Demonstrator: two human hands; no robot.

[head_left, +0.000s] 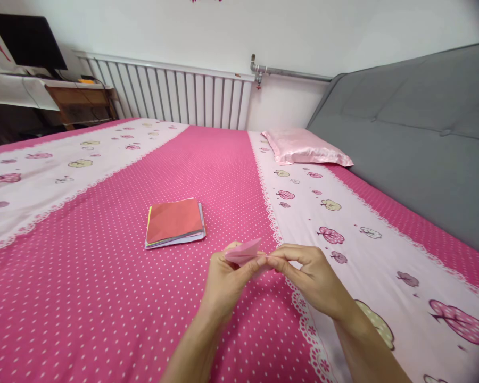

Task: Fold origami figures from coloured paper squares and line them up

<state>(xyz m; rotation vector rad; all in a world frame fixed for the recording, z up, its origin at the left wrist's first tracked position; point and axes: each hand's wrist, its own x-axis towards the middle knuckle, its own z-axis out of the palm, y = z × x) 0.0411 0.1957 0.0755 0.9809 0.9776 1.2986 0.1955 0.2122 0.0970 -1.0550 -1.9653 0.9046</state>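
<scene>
Folded pink paper [242,252]: found in front of the body, over the white-dotted pink strip of the bedspread [115,298], between the left hand [227,274] and the right hand [309,268]. Noted a pointed flap slanting up toward the right, and a thin, narrow end running sideways to the right hand. Saw a further bit of paper just below the left thumb. Could not make out the full fold pattern, with much of it behind the fingers.

Recorded the left hand as closed in narrowly, gripping the broader part, thumb on the near side. Recorded the right hand as pinching the thin end between thumb and fingertips, just beside the left thumb. Could not tell whether either hand touched the bedspread.

Located a stack of square paper sheets [173,221] on the bedspread, left of the hands and farther off; logged red on top, with yellow and pale lilac edges poking out unevenly below. Observed a pink satin pillow [303,148] at far right, near a grey padded headboard [415,122]. Marked a white radiator [175,90] beyond the bedspread, and a black monitor [27,42] on a worktop [80,97] at far left.
</scene>
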